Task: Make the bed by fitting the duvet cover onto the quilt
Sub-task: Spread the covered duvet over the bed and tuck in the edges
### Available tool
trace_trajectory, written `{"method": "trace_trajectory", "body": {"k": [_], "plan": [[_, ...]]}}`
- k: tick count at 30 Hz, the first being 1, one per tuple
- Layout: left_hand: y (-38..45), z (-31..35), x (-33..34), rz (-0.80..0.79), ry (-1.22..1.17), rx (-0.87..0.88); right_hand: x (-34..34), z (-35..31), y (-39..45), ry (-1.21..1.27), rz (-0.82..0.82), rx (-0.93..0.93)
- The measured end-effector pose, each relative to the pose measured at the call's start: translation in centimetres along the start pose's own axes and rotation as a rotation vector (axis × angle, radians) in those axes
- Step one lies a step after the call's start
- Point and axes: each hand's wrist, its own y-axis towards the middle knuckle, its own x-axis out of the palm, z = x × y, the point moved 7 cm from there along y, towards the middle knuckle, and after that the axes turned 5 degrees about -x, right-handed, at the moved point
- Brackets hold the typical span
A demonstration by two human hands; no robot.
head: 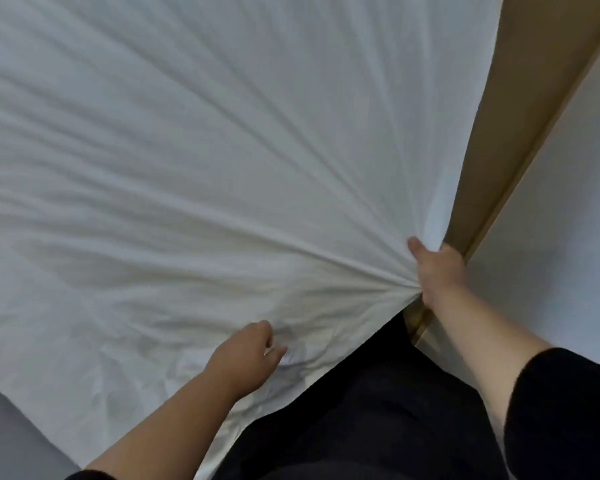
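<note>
While it lies spread across the bed, the white duvet cover (187,150) fills most of the view, from the near left edge up to the far top; its full outline is cut off by the frame, so its long axis cannot be told. Creases fan out across it from one gathered point at the lower right, pointing toward the far left and the top. Its right edge runs along a tan wooden bed frame (520,109), which slants from the upper right down to the gathered point. Beyond the frame stands a pale wall (575,209). Grey floor (11,431) shows at the lower left, under the cover's near edge.

Right hand (437,268): fingers curled over the cover's right edge beside the frame, thumb on top, gripping the bunched cloth where the creases meet.

Left hand (246,358): fingers loosely curled, resting on the wrinkled cloth near the cover's near corner; whether it pinches any fabric cannot be told.

Dark sleeves and dark clothing (378,410) fill the bottom centre.
</note>
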Motion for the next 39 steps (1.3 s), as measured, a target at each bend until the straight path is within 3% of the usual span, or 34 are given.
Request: {"method": "trace_trajectory", "body": {"k": [4, 7, 10, 12, 17, 20, 22, 24, 27, 30, 35, 37, 39], "plan": [[2.1, 3.4, 1.8, -0.151, 0.11, 0.064, 1.8, -0.4, 3.3, 0.017, 0.064, 0.037], [3.5, 4.6, 1.6, -0.105, 0.163, 0.084, 1.4, -0.5, 4.5, 0.029, 0.061, -0.01], [5.4, 5.7, 1.2, -0.056, 0.215, 0.115, 0.1, 2.1, 5.8, -0.242, 0.033, -0.036], [7.2, 6.4, 0.5, -0.024, 0.24, 0.119, 1.4, 3.4, 7.1, -0.276, 0.002, -0.001], [11.1, 9.0, -1.8, -0.06, 0.199, 0.107, 6.6, 4.1, 9.3, 0.238, -0.224, 0.247], [11.2, 15.2, -3.8, -0.001, 0.247, 0.265, 6.5, 1.3, 7.9, 0.599, -0.363, 0.342], [11.3, 20.4, -4.9, 0.02, 0.288, 0.335, 5.9, -0.8, 6.6, 0.686, -0.452, 0.366], [12.1, 24.4, -5.7, 0.009, 0.264, 0.323, 5.2, -2.7, 6.1, 0.606, -0.508, 0.346], [12.7, 26.5, -6.2, -0.094, 0.248, 0.297, 4.1, -5.3, 8.3, 0.273, -0.558, 0.225], [10.8, 26.4, -6.5, -0.237, 0.316, 0.37, 3.7, -6.6, 11.5, 0.265, -0.603, 0.332], [9.8, 26.6, -6.9, -0.379, 0.431, 0.367, 3.5, -11.5, 18.4, 0.419, -0.358, 0.4], [10.2, 27.2, -7.1, -0.388, 0.398, 0.316, 1.1, -15.4, 20.8, 0.404, -0.188, 0.308], [11.0, 27.8, -7.7, -0.343, 0.372, 0.284, -3.2, -18.2, 21.6, 0.238, -0.013, 0.054]]}}
